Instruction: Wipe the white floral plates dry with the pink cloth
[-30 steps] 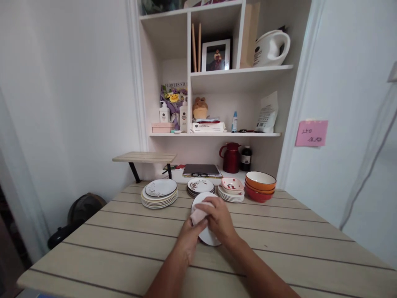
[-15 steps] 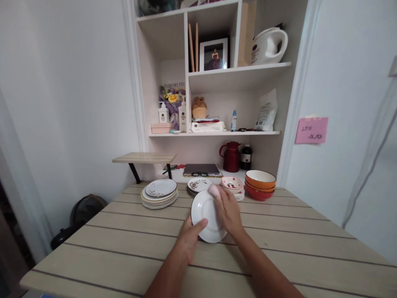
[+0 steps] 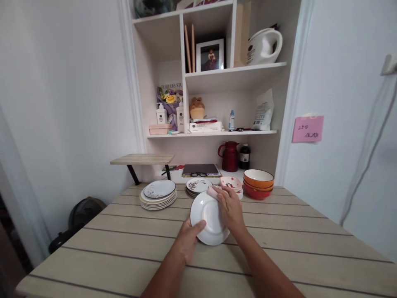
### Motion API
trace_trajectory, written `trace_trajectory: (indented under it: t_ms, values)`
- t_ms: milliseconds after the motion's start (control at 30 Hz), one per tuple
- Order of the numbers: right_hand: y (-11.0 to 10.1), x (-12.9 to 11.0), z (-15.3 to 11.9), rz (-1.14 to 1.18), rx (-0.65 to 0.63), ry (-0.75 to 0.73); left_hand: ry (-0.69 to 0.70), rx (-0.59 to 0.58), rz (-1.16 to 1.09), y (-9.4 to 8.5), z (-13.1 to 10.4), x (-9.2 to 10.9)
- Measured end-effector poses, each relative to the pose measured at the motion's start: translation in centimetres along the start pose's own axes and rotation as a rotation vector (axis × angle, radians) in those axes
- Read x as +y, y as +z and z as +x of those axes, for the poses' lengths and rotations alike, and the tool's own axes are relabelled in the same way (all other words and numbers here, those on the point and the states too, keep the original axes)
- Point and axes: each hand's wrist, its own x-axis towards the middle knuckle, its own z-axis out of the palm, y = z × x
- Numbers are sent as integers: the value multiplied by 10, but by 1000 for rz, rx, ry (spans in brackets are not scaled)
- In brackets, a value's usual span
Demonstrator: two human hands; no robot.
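My left hand (image 3: 190, 236) grips a white plate (image 3: 208, 221) by its lower left edge, thumb on top, tilted above the table. Against the plate's upper right side, my right hand (image 3: 231, 209) presses a pale pink cloth (image 3: 213, 192), its fingers closed over it. Behind the plate lies a short stack of patterned plates (image 3: 198, 185). A taller stack of plates (image 3: 159, 190) is at the left. Small pink-patterned dishes (image 3: 231, 182) are partly hidden behind my right hand, and orange and red bowls (image 3: 258, 182) are stacked to their right.
Along the back of the slatted table (image 3: 133, 231) stand a small raised wooden shelf (image 3: 142, 159) at left, a dark laptop (image 3: 201, 169) with glasses in front, a red jug (image 3: 230, 157) and a dark bottle (image 3: 245, 156). White shelving rises behind.
The camera view has shifted slightly. My right hand and the cloth have moved a little on the plate, while my left hand keeps its grip.
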Motion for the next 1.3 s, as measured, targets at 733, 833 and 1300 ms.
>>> trace_trajectory:
  t_ms: [733,833,1300]
  values:
    - [5,3,-7,208,13,-66,70,86,-279,-20,9,8]
    - [14,-2,-12,197,16,-155,122,167,-334,-28,13,13]
    - [22,-37,-33,-56,-111,-610,50,285,-459,-34,16,19]
